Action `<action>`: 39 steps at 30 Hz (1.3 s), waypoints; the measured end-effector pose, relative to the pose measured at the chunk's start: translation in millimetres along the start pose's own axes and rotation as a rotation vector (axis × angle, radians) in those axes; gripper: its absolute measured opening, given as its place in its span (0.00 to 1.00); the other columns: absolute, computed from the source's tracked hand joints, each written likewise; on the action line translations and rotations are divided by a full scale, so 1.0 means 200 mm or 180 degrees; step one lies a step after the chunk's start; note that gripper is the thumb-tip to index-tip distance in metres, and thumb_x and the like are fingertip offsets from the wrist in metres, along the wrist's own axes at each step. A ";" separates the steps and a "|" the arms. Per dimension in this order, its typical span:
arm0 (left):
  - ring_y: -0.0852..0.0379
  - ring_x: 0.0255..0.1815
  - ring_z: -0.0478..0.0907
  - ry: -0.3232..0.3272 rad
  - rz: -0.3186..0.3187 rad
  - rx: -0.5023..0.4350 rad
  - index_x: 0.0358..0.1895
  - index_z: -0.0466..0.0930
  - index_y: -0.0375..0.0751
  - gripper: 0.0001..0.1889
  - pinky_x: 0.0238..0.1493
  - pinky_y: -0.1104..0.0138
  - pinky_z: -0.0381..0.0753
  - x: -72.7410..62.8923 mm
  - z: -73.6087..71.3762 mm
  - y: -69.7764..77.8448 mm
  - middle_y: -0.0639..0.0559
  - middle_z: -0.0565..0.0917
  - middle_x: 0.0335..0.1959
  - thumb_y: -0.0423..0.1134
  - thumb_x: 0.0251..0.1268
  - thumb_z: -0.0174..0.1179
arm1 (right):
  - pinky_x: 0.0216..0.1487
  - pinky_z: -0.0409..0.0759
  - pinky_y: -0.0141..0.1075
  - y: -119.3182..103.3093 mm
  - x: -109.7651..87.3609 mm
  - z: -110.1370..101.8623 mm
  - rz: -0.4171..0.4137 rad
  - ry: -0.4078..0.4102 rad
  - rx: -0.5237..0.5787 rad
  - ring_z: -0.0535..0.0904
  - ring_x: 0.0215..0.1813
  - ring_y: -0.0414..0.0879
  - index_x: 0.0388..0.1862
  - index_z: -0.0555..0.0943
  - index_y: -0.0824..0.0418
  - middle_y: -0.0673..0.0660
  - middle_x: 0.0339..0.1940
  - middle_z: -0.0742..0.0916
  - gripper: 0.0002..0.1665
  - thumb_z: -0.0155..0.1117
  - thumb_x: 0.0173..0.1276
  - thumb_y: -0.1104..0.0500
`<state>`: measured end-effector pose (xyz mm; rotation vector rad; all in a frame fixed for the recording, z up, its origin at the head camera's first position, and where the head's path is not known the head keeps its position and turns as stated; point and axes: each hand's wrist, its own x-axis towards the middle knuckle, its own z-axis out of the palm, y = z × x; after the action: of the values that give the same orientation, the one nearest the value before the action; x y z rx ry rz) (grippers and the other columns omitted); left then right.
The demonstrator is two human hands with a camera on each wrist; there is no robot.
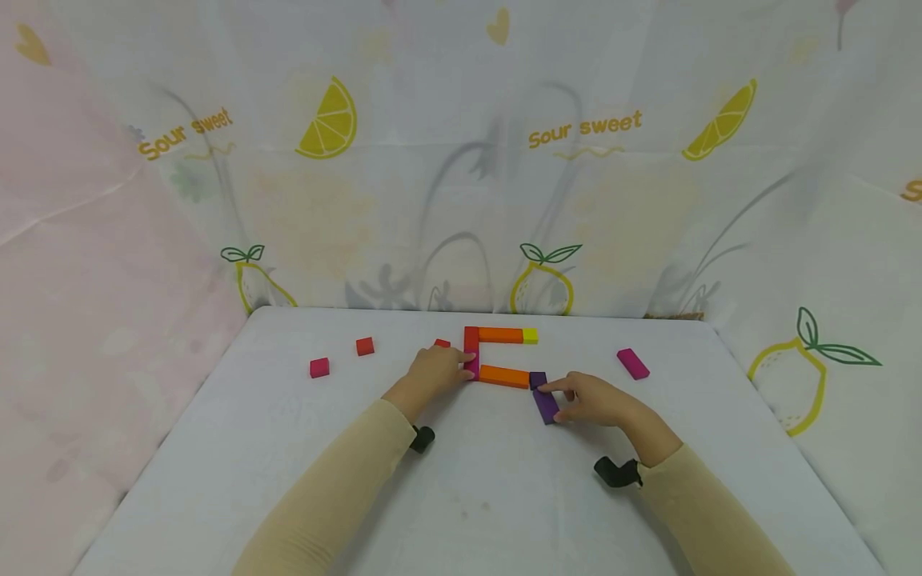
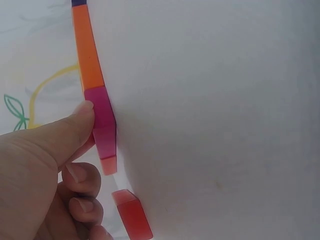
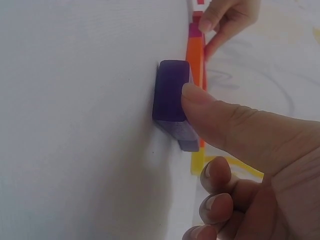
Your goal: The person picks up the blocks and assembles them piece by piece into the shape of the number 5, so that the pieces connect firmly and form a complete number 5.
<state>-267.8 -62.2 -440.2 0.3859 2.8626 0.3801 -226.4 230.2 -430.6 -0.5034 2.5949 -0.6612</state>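
Observation:
My left hand (image 1: pixel 434 371) has its thumb and index finger on a magenta block (image 2: pixel 103 120), which adjoins a red block (image 1: pixel 471 338) at its far end. My right hand (image 1: pixel 592 398) holds a long purple block (image 1: pixel 546 406) between thumb and index finger. The thumb presses on the block's near end; the index fingertip is hidden in the right wrist view. A short dark purple block (image 1: pixel 537 379) lies just beyond it, at the end of the near orange block (image 1: pixel 504 376). Another orange block (image 1: pixel 500 335) runs from the red one to a yellow cube (image 1: pixel 530 336).
Two red cubes lie to the left, one nearer (image 1: pixel 319 368) and one farther (image 1: pixel 365 346). Another red piece (image 1: pixel 442 343) is partly covered by my left hand. A loose magenta block (image 1: pixel 633 364) lies on the right of the white table (image 1: pixel 461 512). A printed curtain (image 1: pixel 403 200) hangs behind.

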 end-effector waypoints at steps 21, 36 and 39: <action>0.47 0.63 0.75 0.0023 0.0168 -0.0092 0.70 0.74 0.57 0.27 0.67 0.50 0.69 0.01 0.01 -0.03 0.50 0.81 0.62 0.51 0.69 0.63 | 0.39 0.75 0.37 0.02 -0.02 -0.06 -0.0133 0.0218 0.0047 0.72 0.42 0.48 0.63 0.82 0.51 0.53 0.40 0.79 0.26 0.72 0.66 0.55; 0.56 0.34 0.74 0.0188 0.0325 -0.0480 0.69 0.76 0.53 0.24 0.38 0.66 0.76 0.01 0.01 -0.13 0.55 0.78 0.29 0.48 0.71 0.62 | 0.32 0.71 0.36 0.09 -0.05 -0.13 -0.0156 0.0781 0.0154 0.70 0.36 0.48 0.59 0.83 0.61 0.54 0.34 0.76 0.21 0.68 0.69 0.57; 0.54 0.35 0.74 0.0275 0.0338 -0.0412 0.69 0.76 0.52 0.24 0.40 0.63 0.76 -0.01 0.00 -0.16 0.52 0.78 0.29 0.47 0.71 0.62 | 0.31 0.70 0.37 0.13 -0.06 -0.15 -0.0115 0.0990 0.0126 0.70 0.35 0.48 0.58 0.83 0.63 0.55 0.34 0.76 0.20 0.68 0.70 0.58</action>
<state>-273.8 -93.4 -448.2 0.5102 2.8879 0.6121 -235.5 268.0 -416.5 -0.4675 2.8595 -0.8617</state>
